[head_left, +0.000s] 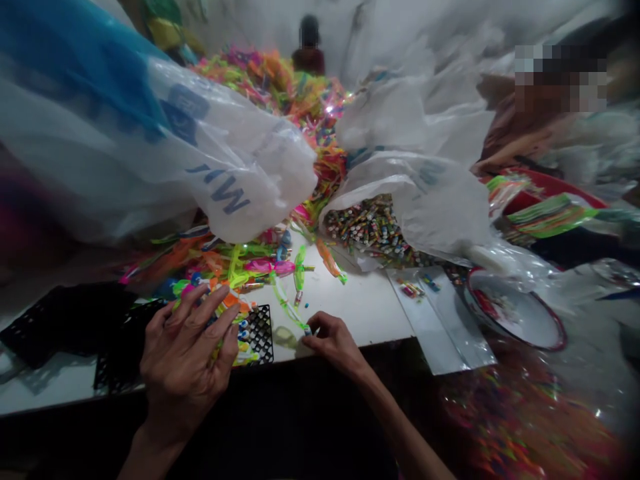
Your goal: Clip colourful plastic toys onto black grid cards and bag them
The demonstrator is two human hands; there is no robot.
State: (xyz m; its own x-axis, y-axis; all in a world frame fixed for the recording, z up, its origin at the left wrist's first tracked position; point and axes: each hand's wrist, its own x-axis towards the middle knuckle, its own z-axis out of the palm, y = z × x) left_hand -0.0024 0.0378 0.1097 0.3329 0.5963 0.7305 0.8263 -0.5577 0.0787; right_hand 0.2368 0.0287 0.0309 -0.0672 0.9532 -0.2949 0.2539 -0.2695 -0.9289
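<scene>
My left hand (187, 350) hovers with fingers spread over a black plastic grid tray (260, 330) that holds several small colourful pieces. My right hand (333, 341) rests at the front edge of the white table (360, 307), its fingertips pinched on a small piece at the end of a green plastic strip (287, 308). Just beyond both hands lies a loose heap of neon plastic strips (240, 263) in green, orange and pink.
A big clear plastic bag (210, 160) hangs over the left. Another open bag (380, 227) holds several small tubes. Flat clear sleeves (440, 320), a white red-rimmed bowl (520, 313) and a red basin (550, 193) lie right. Other people sit behind.
</scene>
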